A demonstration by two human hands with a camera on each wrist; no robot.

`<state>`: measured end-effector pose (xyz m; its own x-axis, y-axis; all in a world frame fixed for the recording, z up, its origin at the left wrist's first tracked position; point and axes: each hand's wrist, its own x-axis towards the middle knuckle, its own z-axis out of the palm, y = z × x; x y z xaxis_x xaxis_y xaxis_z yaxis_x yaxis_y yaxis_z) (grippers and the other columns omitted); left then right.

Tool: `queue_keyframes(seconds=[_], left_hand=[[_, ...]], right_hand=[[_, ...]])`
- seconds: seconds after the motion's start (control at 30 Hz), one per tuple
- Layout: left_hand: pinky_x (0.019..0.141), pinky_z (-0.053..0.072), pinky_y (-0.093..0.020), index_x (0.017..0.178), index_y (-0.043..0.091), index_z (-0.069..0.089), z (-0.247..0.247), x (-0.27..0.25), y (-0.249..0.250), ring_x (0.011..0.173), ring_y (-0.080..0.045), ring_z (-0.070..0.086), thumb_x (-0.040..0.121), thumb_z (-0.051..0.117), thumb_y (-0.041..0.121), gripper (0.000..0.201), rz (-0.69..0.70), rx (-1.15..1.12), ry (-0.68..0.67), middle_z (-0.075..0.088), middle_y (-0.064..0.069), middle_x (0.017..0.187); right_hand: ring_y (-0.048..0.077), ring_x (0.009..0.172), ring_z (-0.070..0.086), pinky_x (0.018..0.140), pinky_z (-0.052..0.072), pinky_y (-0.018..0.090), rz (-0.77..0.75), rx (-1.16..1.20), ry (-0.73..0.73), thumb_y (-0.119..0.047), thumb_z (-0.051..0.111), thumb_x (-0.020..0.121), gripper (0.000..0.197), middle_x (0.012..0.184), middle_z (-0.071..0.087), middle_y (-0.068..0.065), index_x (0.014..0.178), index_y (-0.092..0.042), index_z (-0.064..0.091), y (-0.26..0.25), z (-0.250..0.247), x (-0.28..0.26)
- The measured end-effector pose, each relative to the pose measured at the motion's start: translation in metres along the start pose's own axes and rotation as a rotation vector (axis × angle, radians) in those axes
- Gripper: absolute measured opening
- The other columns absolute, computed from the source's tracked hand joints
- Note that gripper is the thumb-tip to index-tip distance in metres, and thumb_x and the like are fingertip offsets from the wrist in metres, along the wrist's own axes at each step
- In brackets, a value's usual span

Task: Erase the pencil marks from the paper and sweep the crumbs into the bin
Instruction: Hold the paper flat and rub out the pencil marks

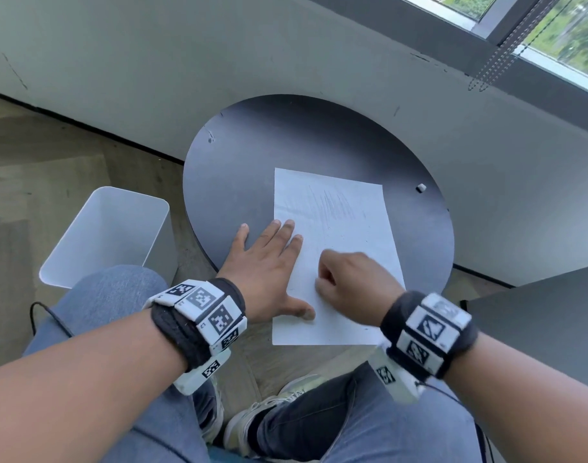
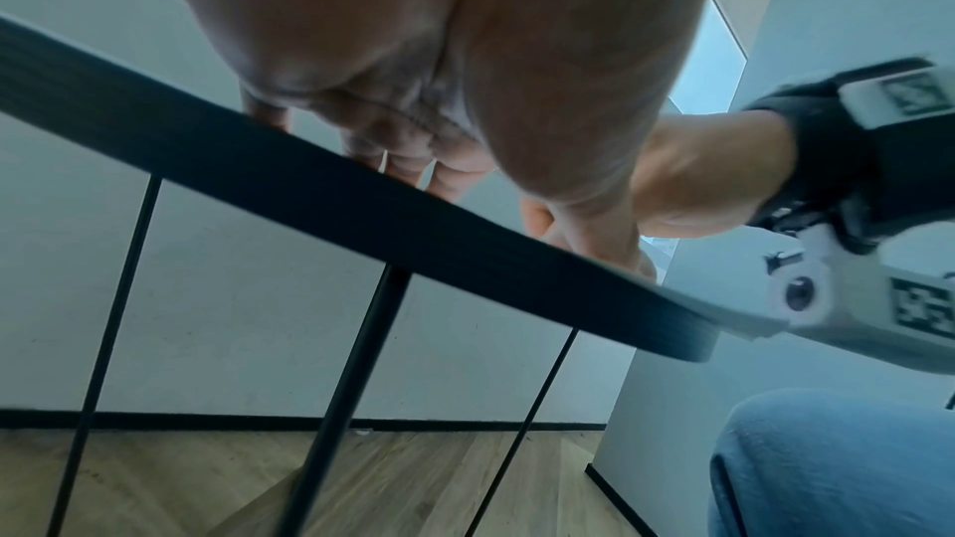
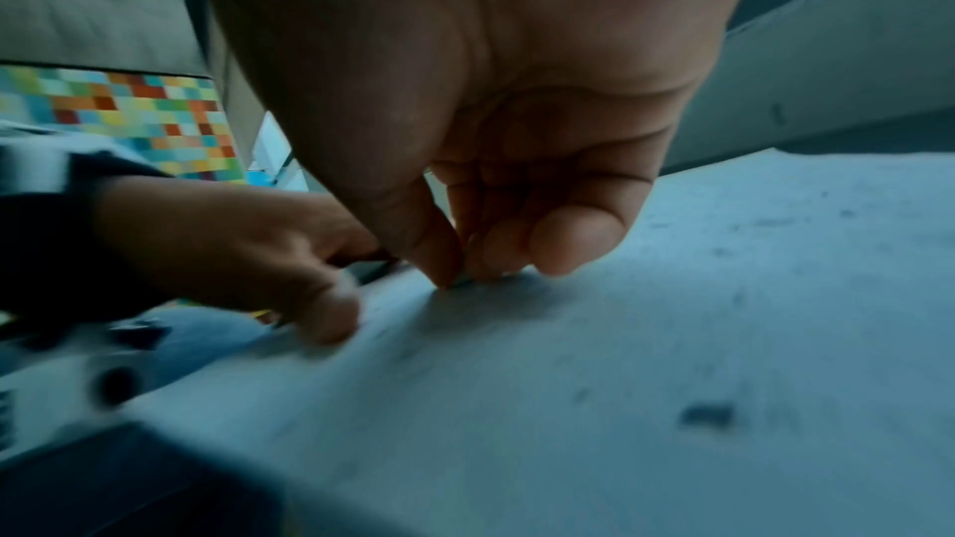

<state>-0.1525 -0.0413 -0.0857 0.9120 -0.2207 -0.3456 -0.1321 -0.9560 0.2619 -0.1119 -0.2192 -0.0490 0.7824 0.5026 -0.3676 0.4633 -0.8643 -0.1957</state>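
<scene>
Nearest on the paper (image 1: 336, 228), right hand (image 1: 349, 279), grip curled, fingertips (image 3: 563, 248) pinched onto the sheet; what is pinched, impossible to tell. Beside it, left hand (image 1: 269, 269), flat, pinning the paper's left edge. Farther up the paper, pencil marks (image 1: 332, 205). Left of the paper, off the table (image 1: 239, 155), the bin (image 1: 109, 228).

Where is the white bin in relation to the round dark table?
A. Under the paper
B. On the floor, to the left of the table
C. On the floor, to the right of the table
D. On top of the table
B: in the head view the white bin stands on the wooden floor left of the round table, beside the person's knee.
</scene>
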Motion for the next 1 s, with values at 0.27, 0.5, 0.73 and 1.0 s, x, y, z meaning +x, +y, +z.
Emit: queue_keyframes(seconds=[0.27, 0.5, 0.73, 1.0], left_hand=[[0.121, -0.006, -0.066, 0.163, 0.018, -0.008, -0.003, 0.001, 0.002, 0.155, -0.020, -0.025, 0.073, 0.043, 0.094, 0.129, 0.012, 0.024, -0.042, -0.023, -0.002, 0.169], [0.121, -0.007, -0.064, 0.163, 0.017, -0.008, -0.004, 0.003, 0.003, 0.155, -0.020, -0.024, 0.073, 0.042, 0.095, 0.130, 0.015, 0.033, -0.034, -0.023, -0.003, 0.170], [0.122, -0.008, -0.063, 0.163, 0.016, -0.008, 0.000, 0.004, 0.002, 0.155, -0.020, -0.024, 0.076, 0.043, 0.092, 0.126, 0.019, 0.026, -0.020, -0.023, -0.003, 0.170], [0.122, -0.008, -0.064, 0.163, 0.018, -0.008, -0.001, 0.004, 0.002, 0.156, -0.020, -0.023, 0.073, 0.044, 0.094, 0.129, 0.018, 0.024, -0.026, -0.022, -0.002, 0.170]], right_hand=[[0.025, 0.081, 0.058, 0.063, 0.044, 0.033, 0.200, 0.055, 0.130, -0.027, 0.049, 0.086, 0.008, 0.087, 0.061, 0.001, 0.079, -0.023, 0.050, 0.027, -0.018, 0.064], [0.025, 0.080, 0.059, 0.062, 0.046, 0.033, 0.247, 0.007, 0.142, -0.020, 0.048, 0.088, 0.007, 0.092, 0.062, 0.004, 0.085, -0.020, 0.054, 0.030, -0.033, 0.079], [0.025, 0.078, 0.056, 0.071, 0.051, 0.041, -0.014, -0.008, -0.019, -0.028, 0.049, 0.092, 0.011, 0.081, 0.059, 0.000, 0.084, -0.020, 0.048, -0.005, 0.002, 0.001], [0.026, 0.082, 0.059, 0.066, 0.049, 0.034, 0.206, 0.064, 0.158, -0.022, 0.049, 0.086, 0.006, 0.092, 0.063, 0.005, 0.080, -0.021, 0.053, 0.017, -0.027, 0.084]])
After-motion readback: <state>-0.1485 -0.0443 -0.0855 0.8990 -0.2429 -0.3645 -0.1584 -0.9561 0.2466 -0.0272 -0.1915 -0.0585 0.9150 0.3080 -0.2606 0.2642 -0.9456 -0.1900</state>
